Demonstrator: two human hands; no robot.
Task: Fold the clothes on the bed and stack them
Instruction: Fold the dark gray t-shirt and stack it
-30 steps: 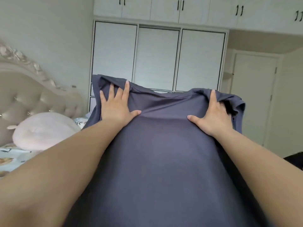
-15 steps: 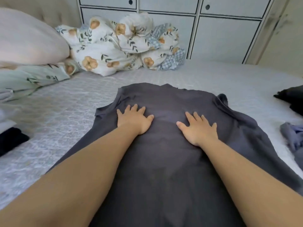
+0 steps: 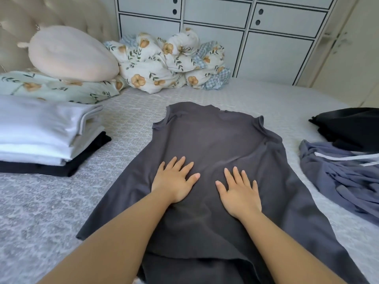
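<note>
Since half a second ago we have slid both palms back toward us down the dark grey sleeveless cotton top. Our left hand and right hand press flat, fingers straight and spread. Its long axis runs straight ahead of our fingertips; side edges lie equally near each hand.

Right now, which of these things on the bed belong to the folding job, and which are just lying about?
Part of the job:
- dark grey garment, under left hand and right hand
- folded stack
- blue-grey clothes
- black garment

Just lying about:
- cream pillow
- floral quilt
- green floral pillow
</note>
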